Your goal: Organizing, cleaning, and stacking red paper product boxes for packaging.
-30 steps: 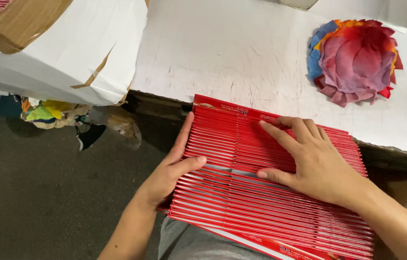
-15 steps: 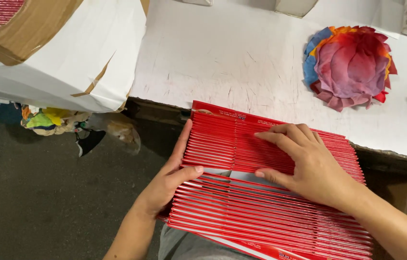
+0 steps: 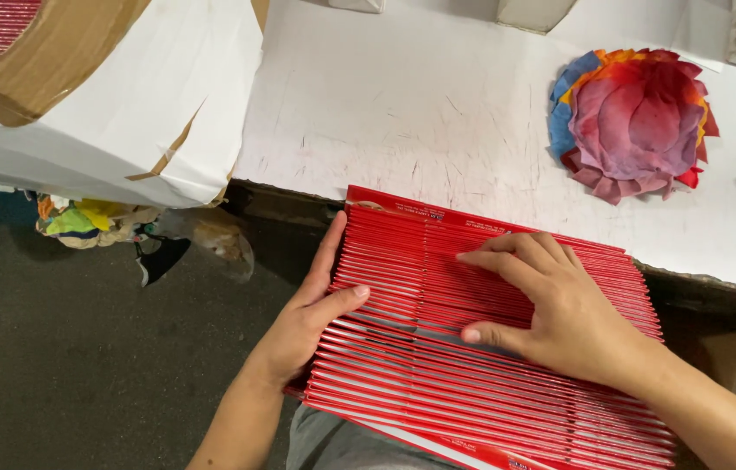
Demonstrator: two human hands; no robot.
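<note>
A fanned stack of flat red cards or folded boxes (image 3: pixel 438 357) lies on my lap, its far edge against the white table (image 3: pixel 403 113). My left hand (image 3: pixel 311 309) holds the stack's left edge, thumb lying across the top. My right hand (image 3: pixel 551 305) rests flat on top of the stack, fingers spread and pointing left, thumb pressed into a gap between the red pieces.
A round multicoloured paper flower shape (image 3: pixel 633 122) lies on the table at the right. A large white cardboard box with brown tape (image 3: pixel 98 96) stands at upper left. Coloured scraps (image 3: pixel 90 222) lie on the dark floor beneath it.
The stack and both hands stay much the same. My right hand's fingers have slid slightly along the red pieces, and the view has shifted a little.
</note>
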